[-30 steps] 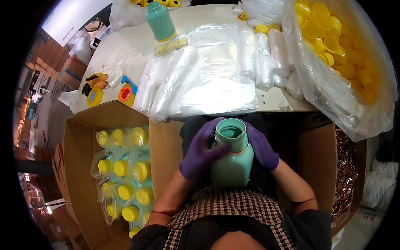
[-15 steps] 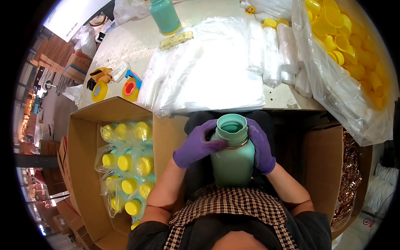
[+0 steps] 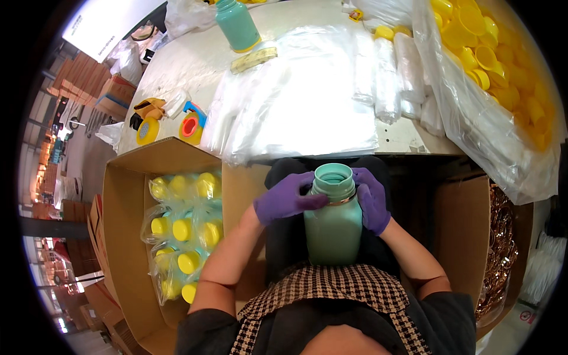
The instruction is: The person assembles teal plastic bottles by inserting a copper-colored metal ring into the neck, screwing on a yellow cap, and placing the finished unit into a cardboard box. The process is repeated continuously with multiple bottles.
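A pale green bottle (image 3: 334, 236) with an uncapped, threaded mouth stands upright on my lap, against the checked apron. A thin copper-coloured ring (image 3: 344, 202) sits around the base of its neck. My left hand (image 3: 287, 197), in a purple glove, is closed on the bottle's left side, its thumb lying across the neck by the ring. The gloved right hand (image 3: 371, 202) wraps the opposite side of the neck, with its fingers curled behind. Both hands' far fingertips are hidden by the bottle.
To the left, a cardboard box (image 3: 127, 248) holds several bagged bottles with yellow caps. At right, a box of shiny copper-coloured pieces (image 3: 496, 254) stands below a bag of yellow caps (image 3: 503, 71). The table bears plastic bags (image 3: 313, 100), a tape dispenser (image 3: 191, 124) and another green bottle (image 3: 238, 26).
The view has shifted slightly. My left thumb has moved up to the neck ring, and the right fingers have curled more tightly beside the neck. The bottle stays on my lap.
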`<state>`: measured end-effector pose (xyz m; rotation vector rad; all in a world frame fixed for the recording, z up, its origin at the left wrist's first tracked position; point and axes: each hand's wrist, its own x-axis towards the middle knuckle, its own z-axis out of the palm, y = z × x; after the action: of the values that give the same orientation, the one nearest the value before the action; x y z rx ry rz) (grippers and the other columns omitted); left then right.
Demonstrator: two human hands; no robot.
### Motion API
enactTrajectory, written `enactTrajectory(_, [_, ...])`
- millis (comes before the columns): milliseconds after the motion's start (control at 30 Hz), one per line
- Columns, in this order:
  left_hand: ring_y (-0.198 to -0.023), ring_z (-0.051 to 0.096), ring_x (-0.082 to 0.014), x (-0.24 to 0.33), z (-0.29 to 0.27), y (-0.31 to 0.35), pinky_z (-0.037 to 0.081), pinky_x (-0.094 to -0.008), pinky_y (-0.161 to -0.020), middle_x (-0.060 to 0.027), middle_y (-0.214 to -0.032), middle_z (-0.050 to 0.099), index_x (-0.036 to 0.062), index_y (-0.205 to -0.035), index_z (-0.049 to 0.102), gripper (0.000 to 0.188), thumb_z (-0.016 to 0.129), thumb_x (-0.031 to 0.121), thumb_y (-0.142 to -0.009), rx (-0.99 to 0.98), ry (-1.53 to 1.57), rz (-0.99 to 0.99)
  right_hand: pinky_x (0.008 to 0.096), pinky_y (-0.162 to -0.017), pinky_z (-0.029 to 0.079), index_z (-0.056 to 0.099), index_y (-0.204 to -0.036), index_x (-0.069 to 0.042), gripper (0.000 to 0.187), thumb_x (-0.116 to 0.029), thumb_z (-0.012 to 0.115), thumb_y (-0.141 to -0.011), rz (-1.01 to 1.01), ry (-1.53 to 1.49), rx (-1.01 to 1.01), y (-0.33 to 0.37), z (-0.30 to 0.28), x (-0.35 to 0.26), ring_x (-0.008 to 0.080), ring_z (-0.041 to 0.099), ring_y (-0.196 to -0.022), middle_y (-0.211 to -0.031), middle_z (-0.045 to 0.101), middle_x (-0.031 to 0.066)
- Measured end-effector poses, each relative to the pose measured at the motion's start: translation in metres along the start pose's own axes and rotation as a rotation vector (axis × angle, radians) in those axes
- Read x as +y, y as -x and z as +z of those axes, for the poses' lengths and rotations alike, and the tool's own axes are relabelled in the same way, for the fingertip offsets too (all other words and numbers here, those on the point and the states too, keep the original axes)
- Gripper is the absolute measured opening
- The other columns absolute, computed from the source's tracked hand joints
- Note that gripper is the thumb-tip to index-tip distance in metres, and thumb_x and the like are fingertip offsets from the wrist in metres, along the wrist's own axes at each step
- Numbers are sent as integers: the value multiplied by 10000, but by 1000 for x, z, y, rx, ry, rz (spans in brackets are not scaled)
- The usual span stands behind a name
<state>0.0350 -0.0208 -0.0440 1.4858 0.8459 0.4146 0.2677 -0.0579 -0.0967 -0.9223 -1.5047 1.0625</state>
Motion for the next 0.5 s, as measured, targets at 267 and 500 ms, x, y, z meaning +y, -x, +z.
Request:
enactTrajectory(267, [-1095,559,-116,-24,0,-18,456,-296,-972,-63,-1238,641,-12,-1338,564,537,682,310,-925,50,211,-176,330,-793,485,656,-1005,17,406,-310,420,-1047,14,37,158,-5,6,37,205,613,-858,-945,636,121])
enactTrajectory(500, [-1184,538,-135,-10,14,-27,429,-308,-1039,-65,-1332,574,17,-1418,466,573,659,263,-938,-41,532,-227,345,-793,463,642,-981,-4,267,-209,471,-994,-190,204,146,-2,2,44,263,575,-877,-954,610,133])
